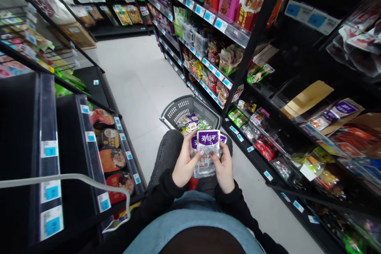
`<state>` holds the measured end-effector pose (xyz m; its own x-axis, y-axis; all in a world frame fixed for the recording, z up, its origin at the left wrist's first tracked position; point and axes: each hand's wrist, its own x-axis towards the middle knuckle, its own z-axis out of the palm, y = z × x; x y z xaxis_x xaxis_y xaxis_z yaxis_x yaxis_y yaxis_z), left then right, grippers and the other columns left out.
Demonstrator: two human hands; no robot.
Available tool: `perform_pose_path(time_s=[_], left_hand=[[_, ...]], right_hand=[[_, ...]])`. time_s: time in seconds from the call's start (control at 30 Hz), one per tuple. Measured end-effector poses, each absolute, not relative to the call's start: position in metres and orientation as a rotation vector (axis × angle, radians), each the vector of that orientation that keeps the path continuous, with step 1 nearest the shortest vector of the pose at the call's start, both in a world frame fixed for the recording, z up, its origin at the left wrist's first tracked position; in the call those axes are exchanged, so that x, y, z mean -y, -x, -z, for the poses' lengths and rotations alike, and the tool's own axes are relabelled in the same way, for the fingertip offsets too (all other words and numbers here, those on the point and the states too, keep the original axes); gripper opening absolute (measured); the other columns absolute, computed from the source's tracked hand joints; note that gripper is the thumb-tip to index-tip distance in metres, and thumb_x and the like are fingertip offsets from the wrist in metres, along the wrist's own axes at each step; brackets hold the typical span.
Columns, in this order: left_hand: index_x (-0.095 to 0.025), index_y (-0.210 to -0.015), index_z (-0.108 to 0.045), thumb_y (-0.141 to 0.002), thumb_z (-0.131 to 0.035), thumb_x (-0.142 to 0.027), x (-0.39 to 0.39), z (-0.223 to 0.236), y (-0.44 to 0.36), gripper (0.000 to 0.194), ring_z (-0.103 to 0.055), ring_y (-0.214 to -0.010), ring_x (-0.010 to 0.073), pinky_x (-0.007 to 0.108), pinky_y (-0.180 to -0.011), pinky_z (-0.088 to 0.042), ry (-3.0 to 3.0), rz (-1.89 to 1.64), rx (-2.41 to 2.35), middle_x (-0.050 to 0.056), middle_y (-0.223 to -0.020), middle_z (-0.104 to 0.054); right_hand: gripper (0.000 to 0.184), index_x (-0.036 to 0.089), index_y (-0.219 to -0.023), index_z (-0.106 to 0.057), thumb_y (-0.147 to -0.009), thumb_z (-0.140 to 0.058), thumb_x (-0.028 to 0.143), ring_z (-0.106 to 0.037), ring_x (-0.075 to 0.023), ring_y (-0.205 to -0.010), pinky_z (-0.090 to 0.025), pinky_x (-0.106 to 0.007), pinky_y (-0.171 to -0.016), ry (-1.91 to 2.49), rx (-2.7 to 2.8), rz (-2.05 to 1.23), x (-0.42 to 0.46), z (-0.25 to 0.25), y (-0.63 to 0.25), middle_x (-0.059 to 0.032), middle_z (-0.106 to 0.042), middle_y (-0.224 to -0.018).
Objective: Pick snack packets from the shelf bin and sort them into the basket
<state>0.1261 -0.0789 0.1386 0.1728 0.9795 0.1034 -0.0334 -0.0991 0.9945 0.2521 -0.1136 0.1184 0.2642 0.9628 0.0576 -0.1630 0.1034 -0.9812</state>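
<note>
Rising along the right side, tall black metal shelving (pixel 251 53) carries bagged and boxed snacks, while lower black shelving with clear-fronted ledges (pixel 68 127) runs along the left. Pale grey floor tiles (pixel 131 71) fill the aisle between. Bent legs in dark grey jeans (pixel 166 149) show at the centre, below a blue-grey garment (pixel 190 210) and black sleeves. Just beyond the knees stands a dark grey plastic basket with slotted walls (pixel 175 111), holding a heap of small, colourful, glossy packets (pixel 190 123). On the left shelving sit round, printed food tubs (pixel 113 139) in a row.

Over the lap, the left hand (pixel 187 160) and the right hand (pixel 224 166) are both closed on a small bunch of flat purple-and-silver plastic packets (pixel 208 139), one at each side, thumbs on the front face. The foremost packet has white lettering on its purple top; purple edges show behind it. White-and-blue price labels (pixel 209 16) line the shelf fronts.
</note>
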Motion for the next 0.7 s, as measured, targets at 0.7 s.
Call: perform_pose_path(time_s=[0.7], left_hand=[[-0.025,-0.134,-0.036,-0.083,-0.06,-0.025,0.0768,-0.1346,-0.1263,0.056,-0.034,-0.133,0.0238,0.038,-0.111,-0.026,-1.282,-1.181,-0.939,0.008,-0.142,-0.039]], right_hand=[[0.033,0.016,-0.111,-0.053,-0.084,-0.062,0.032,-0.057,-0.022,-0.1,-0.049,-0.028,-0.081,1.183,0.929,-0.995,0.1122,-0.1207,-0.2502,-0.0069,-0.06,-0.108]])
